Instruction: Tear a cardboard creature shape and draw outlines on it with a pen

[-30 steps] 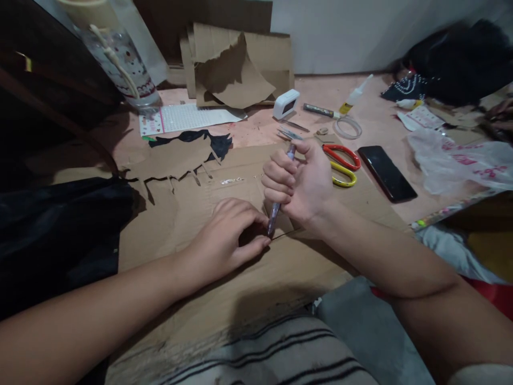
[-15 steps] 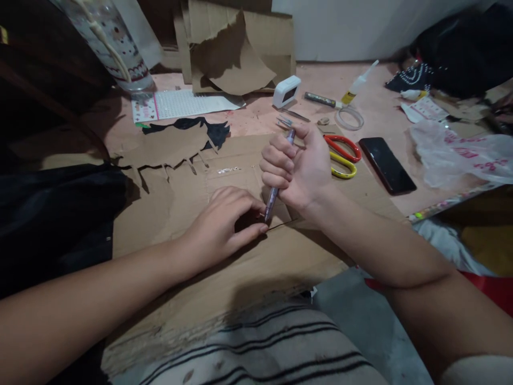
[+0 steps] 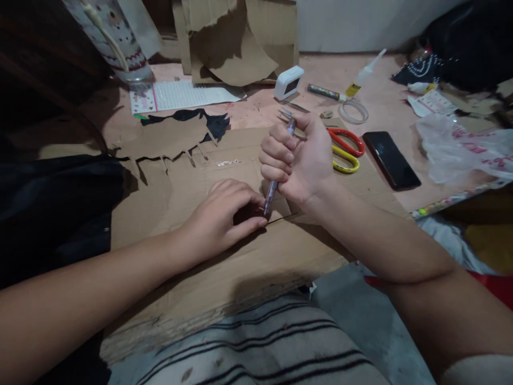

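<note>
My right hand (image 3: 300, 155) is wrapped in a fist around a slim lilac pen (image 3: 271, 195), held steeply with its lower tip down at the cardboard sheet (image 3: 256, 262). My left hand (image 3: 230, 214) lies on the cardboard just left of the tip. Its fingers are curved, with thumb and forefinger apart on either side of the pen's lower end; the other fingertips are hidden. A dark cut or edge line runs right from the tip. Behind my right wrist lie scissors (image 3: 348, 143) with one red and one yellow handle loop, their blades mostly hidden.
A black phone (image 3: 391, 160), a clear plastic bag (image 3: 460, 147), a tape ring (image 3: 353, 111) and a glue bottle (image 3: 363, 77) lie to the right. A white device (image 3: 288, 83), cardboard pieces (image 3: 240, 53) and a tumbler (image 3: 116, 48) stand behind. Torn cardboard (image 3: 168, 141) lies left.
The view has shifted slightly. Both hands keep nearly the same pose, with the pen still in my right fist and its tip by my left thumb.
</note>
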A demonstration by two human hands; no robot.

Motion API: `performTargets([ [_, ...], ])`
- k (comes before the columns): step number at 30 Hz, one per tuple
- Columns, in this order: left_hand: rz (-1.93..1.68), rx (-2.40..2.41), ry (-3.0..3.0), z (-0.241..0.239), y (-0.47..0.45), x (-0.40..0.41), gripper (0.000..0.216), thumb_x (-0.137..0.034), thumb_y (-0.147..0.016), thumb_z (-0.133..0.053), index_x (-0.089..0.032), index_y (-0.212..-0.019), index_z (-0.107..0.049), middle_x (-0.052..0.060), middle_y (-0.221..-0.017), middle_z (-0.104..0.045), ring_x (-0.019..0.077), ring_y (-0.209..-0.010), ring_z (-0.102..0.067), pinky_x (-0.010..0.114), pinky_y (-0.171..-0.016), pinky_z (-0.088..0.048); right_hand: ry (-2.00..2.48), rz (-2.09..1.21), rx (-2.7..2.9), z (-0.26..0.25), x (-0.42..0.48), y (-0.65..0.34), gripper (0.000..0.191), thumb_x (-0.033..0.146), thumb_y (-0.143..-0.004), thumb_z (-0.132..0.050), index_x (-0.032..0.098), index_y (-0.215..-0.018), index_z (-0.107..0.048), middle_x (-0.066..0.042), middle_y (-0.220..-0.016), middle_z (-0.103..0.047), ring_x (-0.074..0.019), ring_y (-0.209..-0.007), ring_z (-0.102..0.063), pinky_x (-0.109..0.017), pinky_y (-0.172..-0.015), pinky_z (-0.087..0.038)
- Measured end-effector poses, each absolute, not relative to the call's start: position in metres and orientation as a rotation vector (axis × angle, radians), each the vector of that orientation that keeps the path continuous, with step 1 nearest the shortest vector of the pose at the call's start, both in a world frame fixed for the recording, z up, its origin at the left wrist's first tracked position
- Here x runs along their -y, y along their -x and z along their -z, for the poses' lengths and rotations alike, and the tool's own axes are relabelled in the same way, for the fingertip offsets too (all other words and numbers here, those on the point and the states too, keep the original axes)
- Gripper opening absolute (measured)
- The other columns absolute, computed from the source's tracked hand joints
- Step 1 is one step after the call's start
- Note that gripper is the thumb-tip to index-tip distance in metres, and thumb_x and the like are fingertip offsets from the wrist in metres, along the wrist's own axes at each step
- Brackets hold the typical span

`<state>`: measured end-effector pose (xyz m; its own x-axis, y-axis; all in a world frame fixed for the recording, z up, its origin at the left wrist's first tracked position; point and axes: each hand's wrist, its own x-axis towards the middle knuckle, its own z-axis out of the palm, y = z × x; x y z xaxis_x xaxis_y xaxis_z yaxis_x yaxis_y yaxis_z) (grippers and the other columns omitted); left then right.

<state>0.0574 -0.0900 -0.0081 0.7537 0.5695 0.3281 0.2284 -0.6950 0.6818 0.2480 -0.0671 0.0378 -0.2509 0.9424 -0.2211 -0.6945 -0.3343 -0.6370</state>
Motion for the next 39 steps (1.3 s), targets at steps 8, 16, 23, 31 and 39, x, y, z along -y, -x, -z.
performTargets([
  [8, -0.701, -0.596, -2.302, 0.0082, -0.0575, 0.0901, 0.013, -0.027, -0.094, -0.072, -0.02, -0.102, -0.064, 0.003, -0.097, -0.07, 0.021, -0.095, -0.063, 0.036, -0.09, -0.044, 0.721, -1.808, 0.478, -0.0427, 0.0695, -0.2463, 0.049, 0.05, -0.089, -0.051, 0.025, -0.065, -0.016, 0.007, -0.047, -0.024, -0.01, -0.041, -0.013, -0.024, -0.038, -0.012],
  [16, -0.694, -0.603, -2.3, 0.0071, -0.0581, 0.0906, 0.012, -0.027, -0.095, -0.071, -0.019, -0.101, -0.064, 0.003, -0.095, -0.069, 0.0207, -0.095, -0.062, 0.036, -0.09, -0.043, 0.646, -1.831, 0.507, -0.0371, 0.0689, -0.249, 0.047, 0.048, -0.088, -0.055, 0.025, -0.064, -0.022, 0.007, -0.047, -0.027, -0.0103, -0.041, -0.016, -0.024, -0.038, -0.015],
  [23, -0.707, -0.6, -2.298, 0.0068, -0.0583, 0.0908, 0.013, -0.028, -0.096, -0.07, -0.018, -0.101, -0.066, 0.005, -0.096, -0.07, 0.0212, -0.094, -0.062, 0.036, -0.089, -0.043, 0.669, -1.791, 0.502, -0.0437, 0.0726, -0.2426, 0.05, 0.047, -0.088, -0.052, 0.024, -0.063, -0.016, 0.008, -0.046, -0.021, -0.0086, -0.04, -0.01, -0.023, -0.037, -0.009],
  [31, -0.698, -0.598, -2.302, 0.0064, -0.0586, 0.091, 0.013, -0.029, -0.096, -0.07, -0.017, -0.101, -0.066, 0.006, -0.097, -0.071, 0.0218, -0.094, -0.062, 0.037, -0.09, -0.044, 0.704, -1.783, 0.514, -0.0415, 0.0704, -0.2444, 0.053, 0.057, -0.087, -0.057, 0.026, -0.062, -0.023, 0.008, -0.046, -0.022, -0.0099, -0.041, -0.011, -0.025, -0.038, -0.011],
  [39, -0.695, -0.603, -2.302, 0.0068, -0.0575, 0.0905, 0.012, -0.029, -0.096, -0.07, -0.021, -0.102, -0.065, 0.003, -0.096, -0.071, 0.021, -0.095, -0.063, 0.037, -0.09, -0.044, 0.756, -1.766, 0.502, -0.0435, 0.0715, -0.2442, 0.047, 0.052, -0.089, -0.052, 0.025, -0.063, -0.023, 0.008, -0.046, -0.024, -0.0098, -0.041, -0.012, -0.026, -0.039, -0.011],
])
